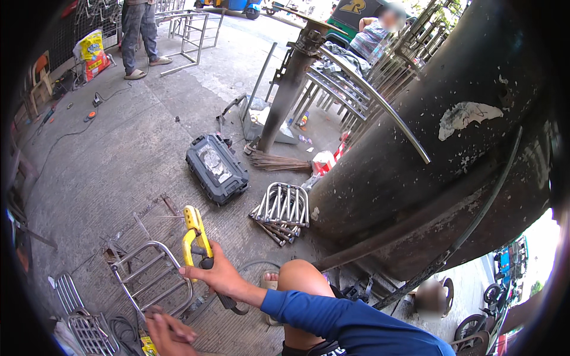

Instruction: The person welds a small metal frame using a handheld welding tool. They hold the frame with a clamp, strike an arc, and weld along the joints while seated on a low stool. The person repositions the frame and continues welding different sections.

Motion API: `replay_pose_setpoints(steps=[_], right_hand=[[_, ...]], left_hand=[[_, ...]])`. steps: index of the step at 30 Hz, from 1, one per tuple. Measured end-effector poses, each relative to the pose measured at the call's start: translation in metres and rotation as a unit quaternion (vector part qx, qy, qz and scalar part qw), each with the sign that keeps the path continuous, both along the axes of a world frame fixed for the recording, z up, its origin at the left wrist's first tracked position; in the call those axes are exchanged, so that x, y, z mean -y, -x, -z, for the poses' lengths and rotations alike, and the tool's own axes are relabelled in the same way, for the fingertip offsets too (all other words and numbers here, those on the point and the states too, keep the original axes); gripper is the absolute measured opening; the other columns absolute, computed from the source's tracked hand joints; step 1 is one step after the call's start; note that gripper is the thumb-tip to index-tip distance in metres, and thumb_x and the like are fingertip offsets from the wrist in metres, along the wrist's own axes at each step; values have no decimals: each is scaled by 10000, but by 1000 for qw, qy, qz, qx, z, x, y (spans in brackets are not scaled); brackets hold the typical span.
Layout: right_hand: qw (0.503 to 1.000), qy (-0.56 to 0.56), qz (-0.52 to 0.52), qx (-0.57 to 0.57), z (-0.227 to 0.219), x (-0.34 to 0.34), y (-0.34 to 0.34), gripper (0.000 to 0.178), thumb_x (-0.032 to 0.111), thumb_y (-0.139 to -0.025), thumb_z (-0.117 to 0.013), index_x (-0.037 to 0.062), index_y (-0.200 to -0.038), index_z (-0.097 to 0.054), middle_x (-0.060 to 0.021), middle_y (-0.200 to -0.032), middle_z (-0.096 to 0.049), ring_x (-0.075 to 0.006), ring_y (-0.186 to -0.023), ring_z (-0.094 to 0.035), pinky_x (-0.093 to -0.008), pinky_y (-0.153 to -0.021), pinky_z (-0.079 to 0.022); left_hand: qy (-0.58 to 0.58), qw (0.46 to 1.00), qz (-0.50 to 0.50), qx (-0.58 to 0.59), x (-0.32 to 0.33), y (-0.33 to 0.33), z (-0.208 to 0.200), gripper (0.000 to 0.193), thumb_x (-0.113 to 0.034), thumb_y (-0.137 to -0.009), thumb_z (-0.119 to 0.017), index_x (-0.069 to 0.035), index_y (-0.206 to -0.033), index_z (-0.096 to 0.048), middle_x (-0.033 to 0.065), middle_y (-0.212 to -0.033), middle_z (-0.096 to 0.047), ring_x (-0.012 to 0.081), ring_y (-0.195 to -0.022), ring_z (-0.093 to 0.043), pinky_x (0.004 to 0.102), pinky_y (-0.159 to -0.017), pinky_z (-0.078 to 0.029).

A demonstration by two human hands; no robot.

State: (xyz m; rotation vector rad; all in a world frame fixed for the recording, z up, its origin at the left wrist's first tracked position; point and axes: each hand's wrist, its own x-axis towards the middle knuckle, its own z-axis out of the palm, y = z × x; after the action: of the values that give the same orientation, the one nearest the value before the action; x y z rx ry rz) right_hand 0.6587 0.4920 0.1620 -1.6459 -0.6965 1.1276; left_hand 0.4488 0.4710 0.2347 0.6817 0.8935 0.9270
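Note:
My right hand is wrapped around the handle of a yellow welding electrode holder, held up in front of me. A thin rod sticks out leftward from its jaw, and a dark cable hangs from the handle's lower end. Below it on the floor, a shiny metal tube frame with rounded corners and several crossbars lies flat. My left hand is at the near end of this frame, slightly smeared, with its fingers stretched out and nothing visible in them. Whether it touches the frame is unclear.
A dark grey toolbox-like case lies ahead. Bent metal tubes are stacked beside a large black cylinder on the right. A broom lies by an upright post. More metal racks lie lower left. A person stands far left.

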Motion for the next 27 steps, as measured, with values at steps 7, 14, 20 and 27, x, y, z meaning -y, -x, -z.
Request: replay_pose_setpoints(steps=[7,14,20,27], right_hand=[[999,-38,29,-24,15,1,-7,1172,498,-805,-956,-49,-1573,-259,-37,-811,-601,-96,-526,-525,-267,-447,-420],[993,-107,38,35,31,-7,5,1118,446,-827,-953,-31,-1576,-273,-43,-869,-619,-84,-550,-518,-259,-463,-407],[999,-18,-32,-21,18,0,-1,1121,404,-823,-956,-38,-1593,-272,-148,-1222,-618,-189,-1004,-634,-333,-833,-553],[993,-43,-92,65,1,0,1,1235,467,-787,-957,-58,-1632,-224,-281,-1487,-514,-365,-1412,-512,-428,-1188,-423]], left_hand=[[57,998,-36,5,-21,7,6,223,-254,-1169,-498,-125,-987,-506,18,-792,-510,151,-666,-499,322,-635,-446],[110,994,-18,-20,-15,-12,-3,213,-237,-1160,-521,-120,-983,-511,23,-814,-526,158,-653,-491,331,-634,-449],[98,994,-21,-47,-15,-11,23,268,-300,-1168,-451,-81,-1281,-555,-22,-623,-368,95,-432,-345,283,-460,-390],[94,994,-15,-47,-21,-4,31,311,-323,-1164,-476,-58,-1298,-567,-29,-587,-362,99,-415,-361,290,-445,-385]])
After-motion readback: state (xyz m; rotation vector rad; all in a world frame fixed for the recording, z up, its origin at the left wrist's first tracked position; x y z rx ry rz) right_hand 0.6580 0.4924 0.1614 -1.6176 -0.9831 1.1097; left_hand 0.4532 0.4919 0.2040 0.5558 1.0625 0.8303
